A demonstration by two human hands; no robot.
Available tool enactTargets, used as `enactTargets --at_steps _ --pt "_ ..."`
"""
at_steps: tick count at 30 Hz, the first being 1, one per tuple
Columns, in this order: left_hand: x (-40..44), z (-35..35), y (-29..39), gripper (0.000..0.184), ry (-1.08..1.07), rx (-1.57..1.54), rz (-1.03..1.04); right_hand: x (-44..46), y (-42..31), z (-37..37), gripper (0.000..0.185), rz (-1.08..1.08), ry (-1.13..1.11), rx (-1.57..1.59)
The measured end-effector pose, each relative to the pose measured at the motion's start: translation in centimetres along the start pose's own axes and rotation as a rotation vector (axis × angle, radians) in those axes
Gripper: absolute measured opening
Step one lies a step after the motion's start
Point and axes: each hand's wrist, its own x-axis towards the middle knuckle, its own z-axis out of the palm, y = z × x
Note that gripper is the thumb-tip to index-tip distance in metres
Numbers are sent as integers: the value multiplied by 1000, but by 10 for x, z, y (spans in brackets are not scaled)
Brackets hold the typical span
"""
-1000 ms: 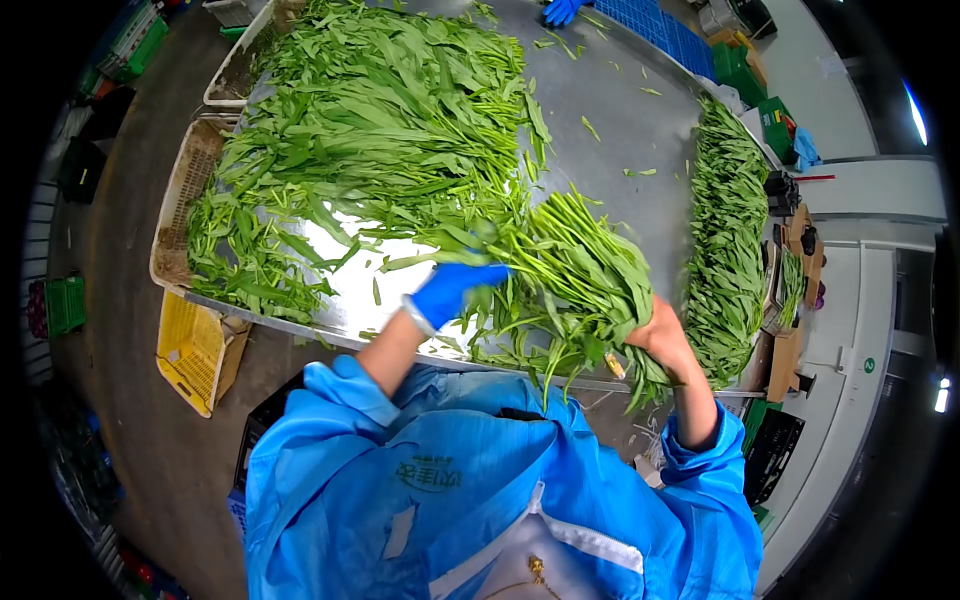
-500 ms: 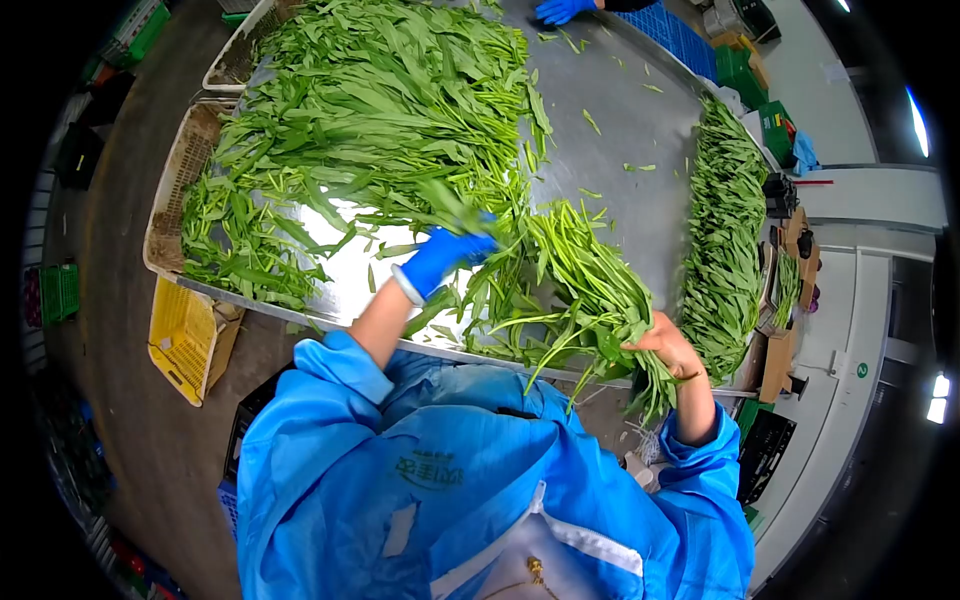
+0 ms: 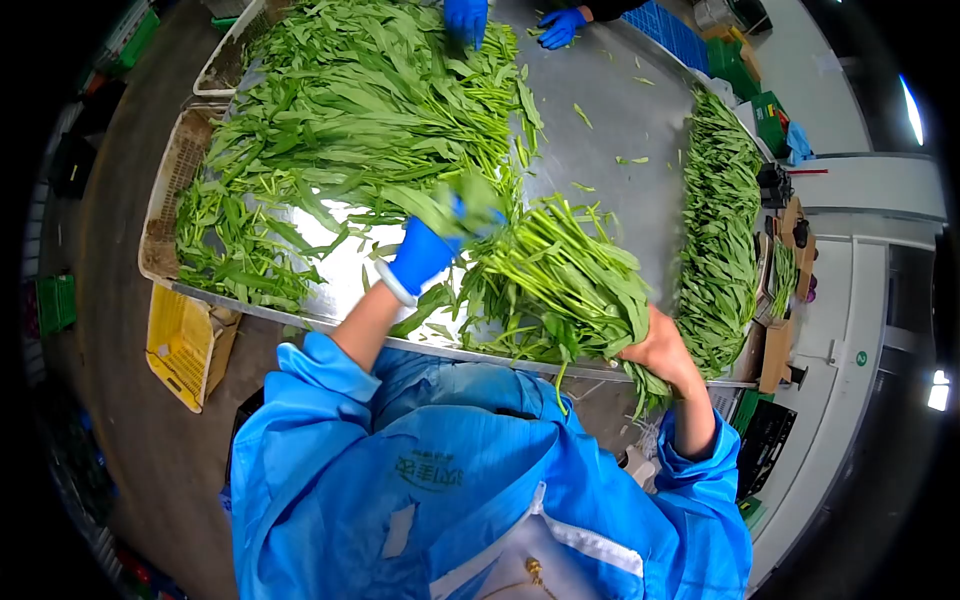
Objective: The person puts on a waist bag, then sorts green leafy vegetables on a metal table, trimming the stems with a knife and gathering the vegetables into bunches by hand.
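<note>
Metal surface (image 3: 625,115) spreads ahead of left grip (image 3: 422,252) and right grip (image 3: 662,348). Loose leafy pile (image 3: 370,120) beyond left grip. Row of greens (image 3: 720,230) just right of right grip, running ahead. Stem bunch (image 3: 575,275) between grips, clamped in bare right grip. Gloved left grip at blurred leaves (image 3: 478,192); can't tell if closed.

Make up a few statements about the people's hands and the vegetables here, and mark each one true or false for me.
1. The left hand is gloved in blue. True.
2. The right hand holds a bunch of greens. True.
3. Both of this person's hands are gloved. False: the right is bare.
4. Nobody else's hands are in view. False: two other blue-gloved hands show at the far side.
5. A row of greens lies along the right of the metal table. True.
</note>
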Motion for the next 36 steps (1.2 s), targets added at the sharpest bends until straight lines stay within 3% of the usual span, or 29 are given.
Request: enactTargets --at_steps 2,3,6,9,13,14,17,18,19,21,23,25,28,30,32,33,35,36 --pt "1 29 8 8 -196 462 310 2 -16 5 72 4 -53 26" --pt "2 38 11 12 -276 1115 557 3 -23 7 73 6 -77 39" --pt "-2 54 7 15 -377 1152 664 5 -29 10 76 -47 -121 93" --pt "-7 51 -3 19 -217 946 484 8 -24 11 77 -86 -141 114" --pt "-20 49 -4 29 -232 625 318 10 -21 12 76 -19 -161 83" --pt "-22 43 -9 34 -269 772 347 10 -22 14 76 -23 -137 68" --pt "-29 43 -4 23 -195 991 526 11 -8 18 73 -74 -111 58" --pt "-30 44 -9 29 1 906 469 11 -5 17 71 -59 -109 17" --pt "-34 39 -10 32 -17 755 221 11 -2 14 70 -44 -106 -24" --pt "-30 18 8 32 109 -157 -363 8 -1 13 68 -29 -73 -107" --pt "-36 -39 -38 31 316 -430 -295 0 -5 10 67 -29 -12 -189" --pt "-39 -109 -62 33 275 -595 -202 -10 -12 7 68 -23 25 -359" --pt "-32 -71 -11 44 463 -272 -462 -16 -19 6 68 -119 93 -512" --pt "-37 -36 -28 51 108 -348 -371 -18 -25 10 67 -160 93 -570" --pt "-41 8 -21 54 7 -489 -530 -12 -26 16 67 -228 73 -553" --pt "-40 22 -8 55 -69 -288 -461 -10 -26 19 67 -258 65 -544" --pt "-28 22 -7 54 5 -434 -472 -10 -30 18 68 -199 70 -433" --pt "-29 6 -19 53 58 -575 -356 -13 -35 16 68 -140 50 -365"
